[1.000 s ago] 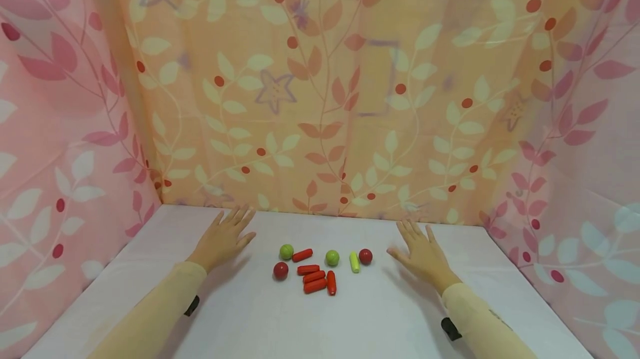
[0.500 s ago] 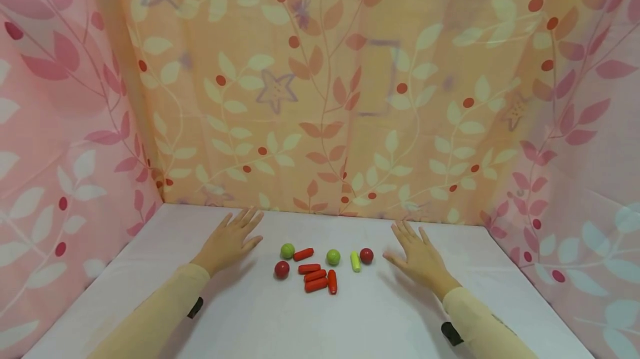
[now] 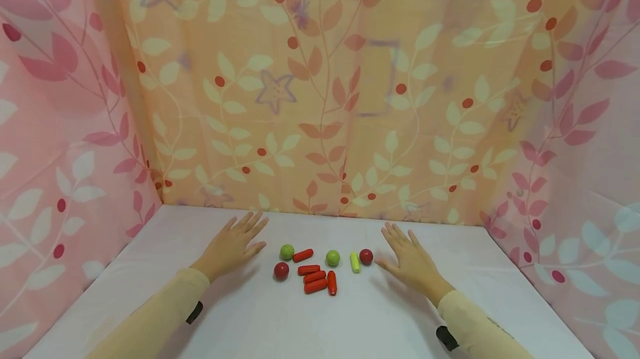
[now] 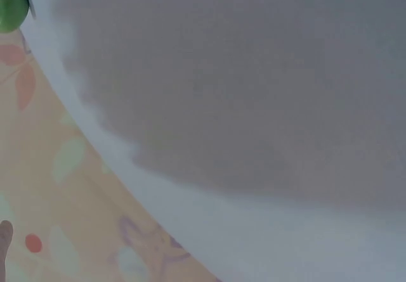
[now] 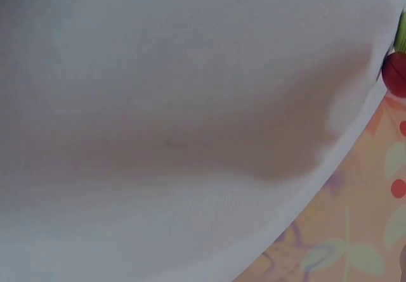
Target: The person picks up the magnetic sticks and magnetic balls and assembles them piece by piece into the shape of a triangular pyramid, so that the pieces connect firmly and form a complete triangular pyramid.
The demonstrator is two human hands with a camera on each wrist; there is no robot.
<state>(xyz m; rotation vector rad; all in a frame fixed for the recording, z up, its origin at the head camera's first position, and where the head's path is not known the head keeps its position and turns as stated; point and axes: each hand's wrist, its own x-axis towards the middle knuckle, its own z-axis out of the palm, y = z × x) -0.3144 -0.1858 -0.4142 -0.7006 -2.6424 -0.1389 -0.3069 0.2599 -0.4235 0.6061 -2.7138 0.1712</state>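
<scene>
In the head view my left hand [image 3: 232,245] hovers over the table with straight, spread fingers, holding nothing. Nearest to it are a green ball [image 3: 287,252] and a red ball [image 3: 281,270]. My right hand [image 3: 412,259] is likewise spread over the table, its thumb close to another red ball [image 3: 366,257]. Beside that ball lies a yellow-green stick [image 3: 355,262]. Between the hands lie a second green ball [image 3: 332,258] and several short red sticks, one [image 3: 303,255] by the left green ball and an upright-pointing one [image 3: 332,283] at the front.
A white cloth covers the table [image 3: 320,325]. Behind it hangs an orange leaf-patterned curtain [image 3: 320,98], with pink patterned cloth [image 3: 65,125] at the sides. Each sleeve has a black piece at the wrist. Hand shadows fall on the cloth in both wrist views.
My left hand has drifted right and my right hand left, both a little closer to the balls and sticks. The small objects lie as before.
</scene>
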